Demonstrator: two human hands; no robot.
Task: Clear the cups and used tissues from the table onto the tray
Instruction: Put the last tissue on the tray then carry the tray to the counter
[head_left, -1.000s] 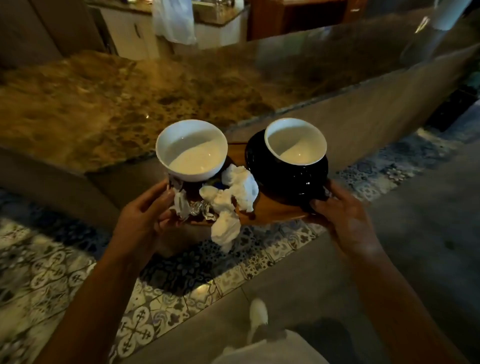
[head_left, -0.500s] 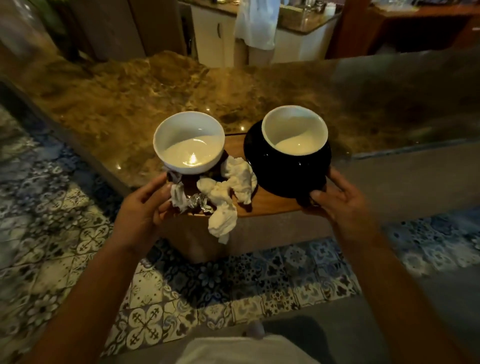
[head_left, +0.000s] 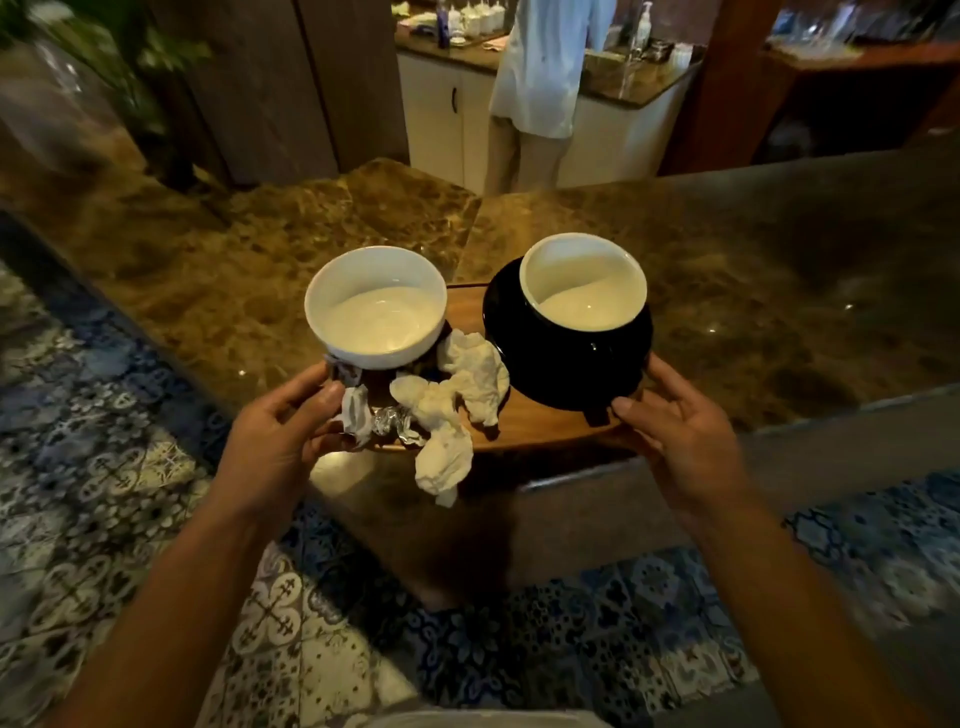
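Both hands' fingers (head_left: 332, 441) vanish under the tray (head_left: 540, 426) (left edge buried by tissues (head_left: 457, 395)).

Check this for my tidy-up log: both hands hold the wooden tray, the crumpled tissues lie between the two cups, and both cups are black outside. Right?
Not quite. In the head view only the right-hand cup is black outside; the left-hand cup is white. The rest stands: the left hand and right hand hold the wooden tray, and the crumpled tissues lie between the cups.

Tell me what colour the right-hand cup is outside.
Black outside, white inside: the right cup, head view.
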